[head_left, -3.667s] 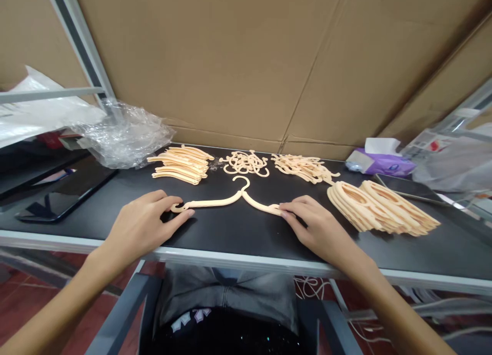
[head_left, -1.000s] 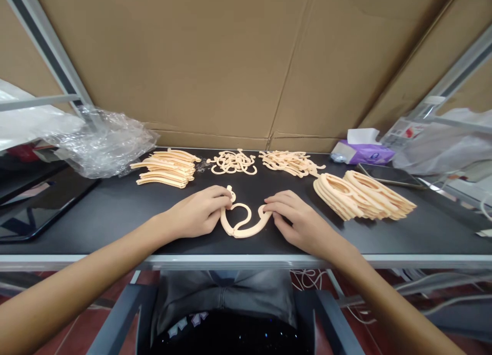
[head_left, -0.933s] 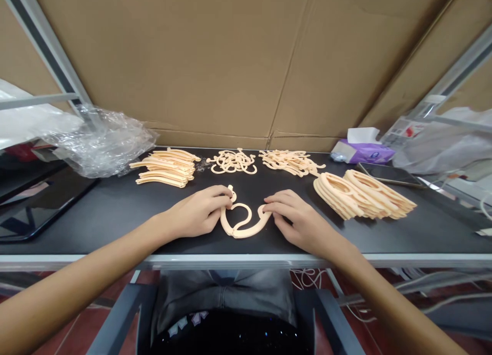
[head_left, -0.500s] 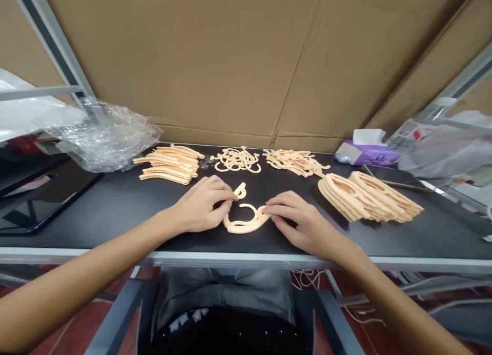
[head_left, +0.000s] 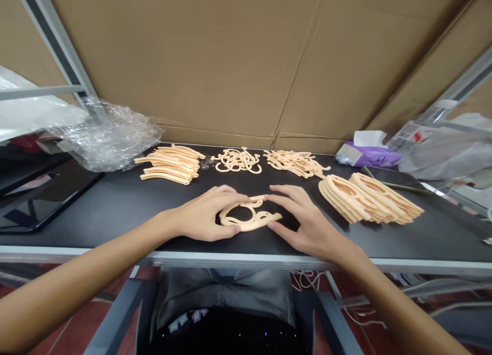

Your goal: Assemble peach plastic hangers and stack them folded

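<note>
A cream-coloured plastic folding clothes hanger (head_left: 251, 224) lies low over the black table in front of me. Its two arms are folded towards each other, with the curved hook between them. My left hand (head_left: 207, 214) wraps round its left, hinged end, fingers over the upper arm and thumb at the lower one. At the right, my right hand (head_left: 305, 219) has fingertips at the tip of the upper arm and the thumb against the end of the lower arm. Part of the hinge is hidden behind the left fingers.
Behind the hands lie piles of hanger arms (head_left: 171, 164), loose hooks (head_left: 238, 160) and more slim arms (head_left: 295, 163). Stacked folded hangers (head_left: 369, 198) stand at the right. Further out are a purple tissue pack (head_left: 374, 154), a phone (head_left: 395, 179), clear plastic wrap (head_left: 111, 137) and a dark glossy device (head_left: 49, 196).
The hanger's upper arm has swung down to the right, closing towards the lower arm. My left hand now spans the hinged end, and my right fingers have spread across both arm tips.
</note>
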A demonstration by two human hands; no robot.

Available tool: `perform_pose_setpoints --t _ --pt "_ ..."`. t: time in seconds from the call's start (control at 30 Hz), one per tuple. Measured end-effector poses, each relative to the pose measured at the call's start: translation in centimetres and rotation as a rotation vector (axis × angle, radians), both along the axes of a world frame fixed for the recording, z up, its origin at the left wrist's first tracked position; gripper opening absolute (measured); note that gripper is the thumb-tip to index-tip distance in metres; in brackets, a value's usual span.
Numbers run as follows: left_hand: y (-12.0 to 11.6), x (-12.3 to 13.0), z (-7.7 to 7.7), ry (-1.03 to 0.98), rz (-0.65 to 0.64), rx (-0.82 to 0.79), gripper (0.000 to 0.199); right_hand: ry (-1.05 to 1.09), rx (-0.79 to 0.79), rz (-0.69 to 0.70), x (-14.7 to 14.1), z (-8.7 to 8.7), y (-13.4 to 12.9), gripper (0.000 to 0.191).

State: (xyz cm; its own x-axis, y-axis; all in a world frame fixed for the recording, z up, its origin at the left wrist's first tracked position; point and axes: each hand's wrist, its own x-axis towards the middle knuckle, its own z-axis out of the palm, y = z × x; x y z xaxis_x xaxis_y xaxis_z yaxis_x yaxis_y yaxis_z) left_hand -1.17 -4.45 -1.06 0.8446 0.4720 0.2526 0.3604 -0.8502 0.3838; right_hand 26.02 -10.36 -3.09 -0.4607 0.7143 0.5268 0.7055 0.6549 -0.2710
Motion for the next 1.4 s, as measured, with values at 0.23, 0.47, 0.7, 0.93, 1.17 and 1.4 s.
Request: perform_pose_setpoints --t 0.23,0.47,0.7,0.93,1.17,1.4 --pt "-0.1 0.0 0.2 0.048 -0.070 0.030 0.056 -0.068 -0.181 0.018 0.0 0.2 -0.1 0.051" --pt "-0.2 0.1 0.3 0.056 -0.001 0.041 0.052 -0.044 -0.186 0.001 0.0 0.7 -0.2 0.047" --pt "-0.1 0.0 0.0 0.038 0.025 -0.001 0.053 -0.041 -0.190 -0.026 0.0 0.7 -0.3 0.054" --pt "-0.1 -0.1 0.1 0.006 0.033 0.002 0.055 -0.054 -0.047 -0.019 0.4 1.1 -0.5 0.052" --pt "0.1 -0.2 0.0 0.012 0.041 -0.001 0.056 0.012 0.153 -0.147 2.6 0.8 -1.9 0.041" --pt "0.1 -0.3 -0.2 0.044 0.066 -0.014 0.052 -0.008 0.213 -0.300 4.1 -0.4 -3.4 0.035"
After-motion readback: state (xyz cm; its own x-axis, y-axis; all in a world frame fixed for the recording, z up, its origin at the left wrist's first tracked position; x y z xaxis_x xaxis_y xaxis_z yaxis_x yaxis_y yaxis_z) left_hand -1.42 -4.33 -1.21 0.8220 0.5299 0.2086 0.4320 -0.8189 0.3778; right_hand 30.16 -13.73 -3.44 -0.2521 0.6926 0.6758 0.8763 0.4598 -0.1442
